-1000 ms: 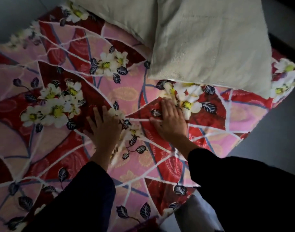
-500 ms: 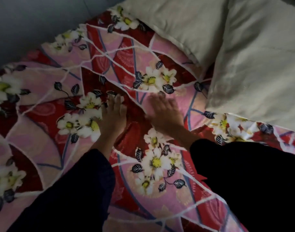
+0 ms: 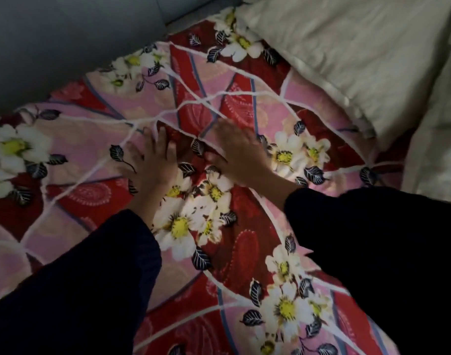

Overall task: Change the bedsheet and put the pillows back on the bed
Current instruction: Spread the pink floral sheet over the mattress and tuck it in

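A red and pink bedsheet [image 3: 96, 155] with white flowers and dark leaves covers the bed. My left hand [image 3: 150, 160] lies flat on it, fingers spread and pointing toward the wall. Just to its right, my right hand [image 3: 238, 152] also presses flat on the sheet, fingers straight. A cream pillow [image 3: 347, 55] lies at the upper right on the sheet. A second cream pillow [image 3: 439, 139] overlaps it at the right edge. Dark sleeves cover both my arms.
A grey wall [image 3: 65, 42] runs along the far side of the bed at the upper left. The sheet shows small wrinkles between and beyond my hands.
Both hands have slid flat across the sheet away from the bed's near edge toward the wall side, and my view has followed, so the pillows now sit at the upper right.
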